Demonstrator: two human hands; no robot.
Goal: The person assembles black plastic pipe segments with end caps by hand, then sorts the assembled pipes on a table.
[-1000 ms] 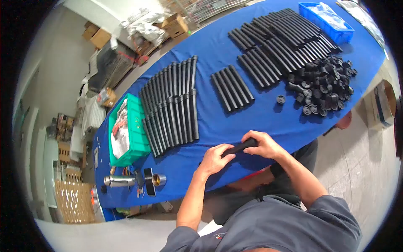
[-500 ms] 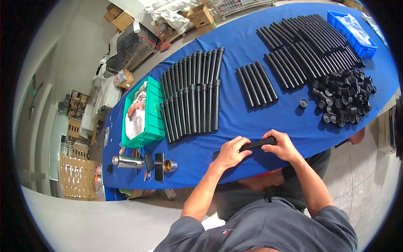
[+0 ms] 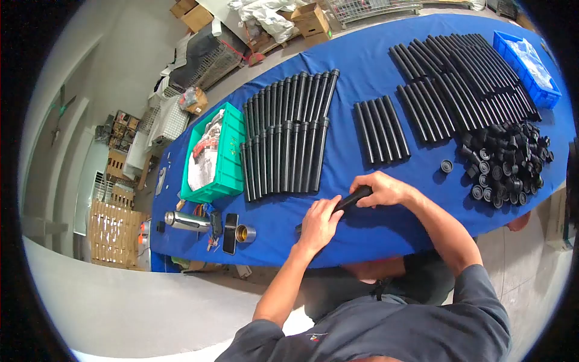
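A black tube (image 3: 348,202) slants over the blue-covered table, held in both my hands. My left hand (image 3: 318,226) is wrapped round its lower part, and a short end pokes out at the left. At the tube's upper right end my right hand (image 3: 381,189) has its fingers closed round it, hiding the tip. One loose black cap (image 3: 446,166) lies on the cloth to the right of my hands. Beyond them, a small row of bare black tubes (image 3: 381,131) lies side by side. Tubes with wider collared ends (image 3: 283,157) are laid in two rows to the left.
A heap of black caps (image 3: 500,163) and many bare tubes (image 3: 461,84) cover the right side, near a blue crate (image 3: 546,96). At left stand a green crate (image 3: 229,163), a steel flask (image 3: 187,221), a phone (image 3: 230,234) and a metal cup (image 3: 245,233).
The tube has tilted more steeply, its right end rising away from me. My right hand has moved up and left with it. The whole view has shifted slightly.
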